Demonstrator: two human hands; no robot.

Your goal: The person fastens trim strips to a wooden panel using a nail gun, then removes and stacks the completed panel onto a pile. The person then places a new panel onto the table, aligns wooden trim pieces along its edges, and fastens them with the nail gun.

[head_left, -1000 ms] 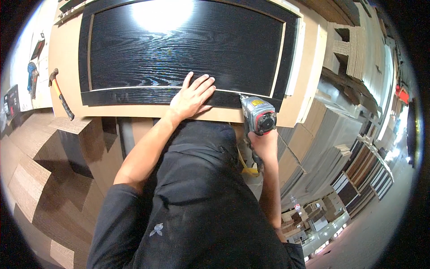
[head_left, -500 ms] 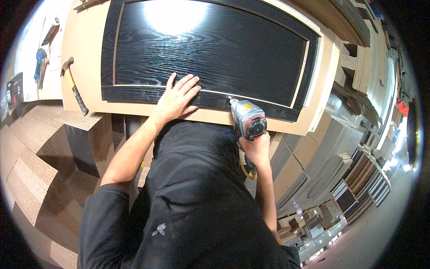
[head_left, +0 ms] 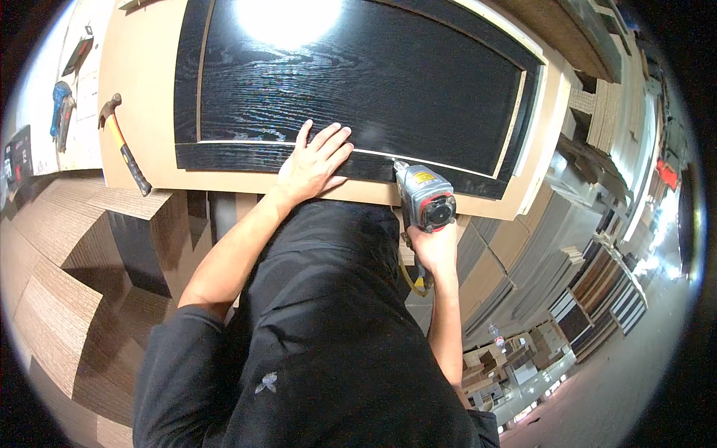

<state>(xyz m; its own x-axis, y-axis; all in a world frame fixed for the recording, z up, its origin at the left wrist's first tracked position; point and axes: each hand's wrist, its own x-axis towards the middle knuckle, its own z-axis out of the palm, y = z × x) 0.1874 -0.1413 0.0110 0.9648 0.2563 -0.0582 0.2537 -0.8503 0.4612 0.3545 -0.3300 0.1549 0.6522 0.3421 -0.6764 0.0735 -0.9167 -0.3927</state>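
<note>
A black wood-grain panel with a raised frame and pale thin strips along its inner edges lies flat in front of me. My left hand rests flat on its near rail, fingers stretched over the pale strip. To the right of it, my right hand is wrapped round the handle of a grey nail gun with a red ring on its end. The nail gun's nose is at the near rail, by the pale strip; whether it touches is too small to tell. A yellow hose hangs below the grip.
Under the panel is a tan board. On its left part lies a claw hammer. A blue tool sits farther left on a white surface. Brown box-like pieces stand at lower left, and stacked boards at right.
My left hand has slid a little to the right along the near rail. The nail gun in my right hand has also shifted slightly right. The view has moved a bit.
</note>
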